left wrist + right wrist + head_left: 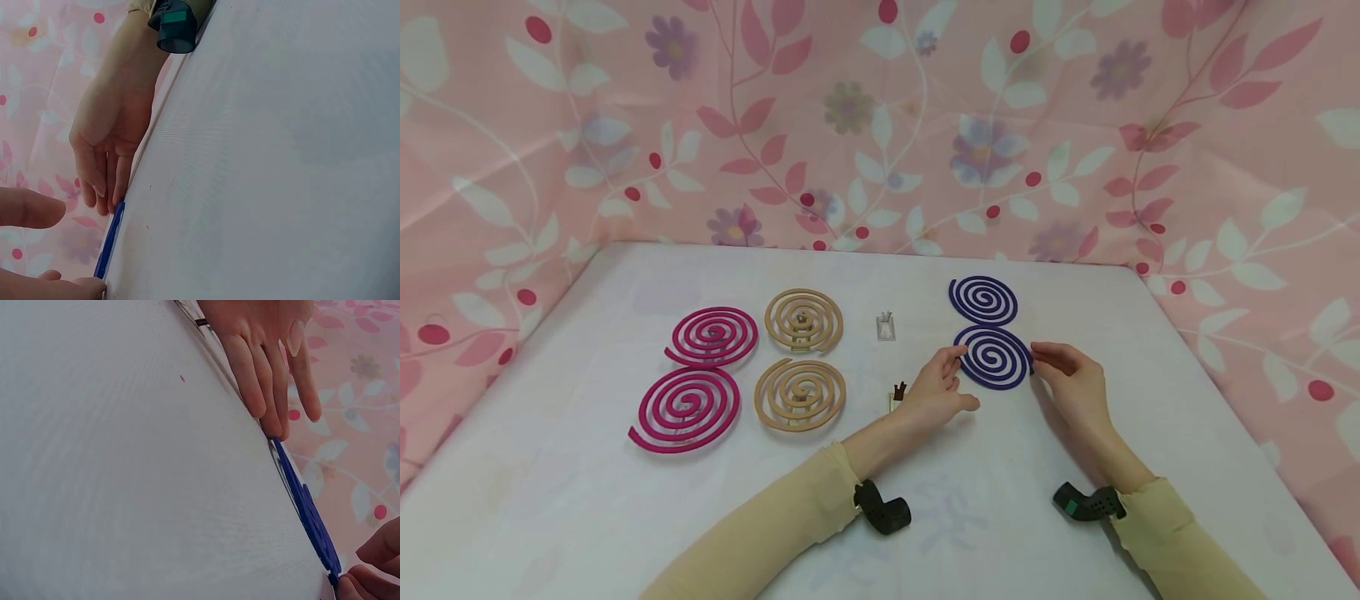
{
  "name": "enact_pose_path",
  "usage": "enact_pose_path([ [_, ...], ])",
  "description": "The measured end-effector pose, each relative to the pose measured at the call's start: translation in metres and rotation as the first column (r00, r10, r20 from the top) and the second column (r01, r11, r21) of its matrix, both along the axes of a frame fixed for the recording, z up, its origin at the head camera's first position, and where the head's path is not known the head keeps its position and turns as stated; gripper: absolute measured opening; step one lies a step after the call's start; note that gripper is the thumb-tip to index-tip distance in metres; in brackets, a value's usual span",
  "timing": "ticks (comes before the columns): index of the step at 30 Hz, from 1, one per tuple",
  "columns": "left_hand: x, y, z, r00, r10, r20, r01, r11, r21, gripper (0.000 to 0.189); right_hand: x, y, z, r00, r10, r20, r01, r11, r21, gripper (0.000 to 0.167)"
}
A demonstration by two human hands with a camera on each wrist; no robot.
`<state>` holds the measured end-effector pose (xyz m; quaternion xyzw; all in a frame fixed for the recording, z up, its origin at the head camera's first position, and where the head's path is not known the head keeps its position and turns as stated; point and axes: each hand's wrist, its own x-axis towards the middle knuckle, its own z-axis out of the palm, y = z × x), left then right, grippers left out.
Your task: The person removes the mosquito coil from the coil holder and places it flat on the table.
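Two blue mosquito coils lie one behind the other, the near coil point(992, 359) close to the far coil point(983, 298). My left hand point(931, 390) reaches in from the left, its extended fingertips at the near coil's left edge and its thumb held apart. From the other side my right hand point(1075, 385) has its fingertips at the right edge. The right wrist view shows the coil point(307, 509) edge-on, low over the tabletop, between the two hands. Seen from the left wrist, the fingers point(120, 178) of the right hand hang fairly straight, tips on the rim.
Two magenta coils point(688, 406) and two tan coils point(801, 393) sit on small stands to the left. A small metal stand point(886, 327) is at the middle back; another stand point(898, 392) is partly hidden behind my left hand. Floral cloth point(850, 108) hangs behind the white table point(565, 500).
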<state>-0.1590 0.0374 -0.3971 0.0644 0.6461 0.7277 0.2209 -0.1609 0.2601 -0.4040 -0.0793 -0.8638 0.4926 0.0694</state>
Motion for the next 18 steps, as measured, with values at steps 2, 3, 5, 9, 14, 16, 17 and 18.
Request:
enact_pose_path([
  [2,0.001,-0.001,0.003,1.0,-0.005,-0.015,0.005,1.0,-0.018,0.077,0.0,-0.001,0.002,1.0,-0.012,-0.025,0.011,1.0,-0.013,0.033],
  [3,0.001,-0.004,0.005,0.999,-0.014,-0.03,0.013,1.0,-0.025,0.077,0.0,-0.002,0.003,0.999,-0.023,-0.042,0.022,0.999,-0.029,0.033],
  [5,0.003,-0.012,0.012,0.996,-0.042,-0.077,0.039,0.998,-0.044,0.074,0.001,-0.005,0.008,0.996,-0.043,-0.081,0.038,0.997,-0.066,0.034],
  [9,0.01,-0.05,0.029,0.976,-0.113,-0.184,0.099,0.991,-0.085,0.069,0.008,-0.02,0.026,0.989,-0.041,-0.141,0.018,0.987,-0.159,0.035],
  [14,0.024,-0.115,0.037,0.955,-0.121,-0.272,0.082,0.985,-0.153,0.063,0.019,-0.049,0.047,0.982,0.134,-0.131,-0.157,0.971,-0.179,0.035],
  [16,0.03,-0.141,0.036,0.951,-0.097,-0.294,0.046,0.984,-0.174,0.062,0.02,-0.064,0.051,0.971,0.203,-0.126,-0.226,0.952,-0.204,0.036],
  [17,0.032,-0.155,0.034,0.949,-0.084,-0.304,0.027,0.982,-0.188,0.061,0.02,-0.071,0.053,0.965,0.229,-0.126,-0.253,0.941,-0.225,0.036],
  [18,0.035,-0.167,0.034,0.948,-0.067,-0.31,0.005,0.98,-0.196,0.06,0.021,-0.078,0.055,0.96,0.253,-0.123,-0.276,0.932,-0.237,0.036],
])
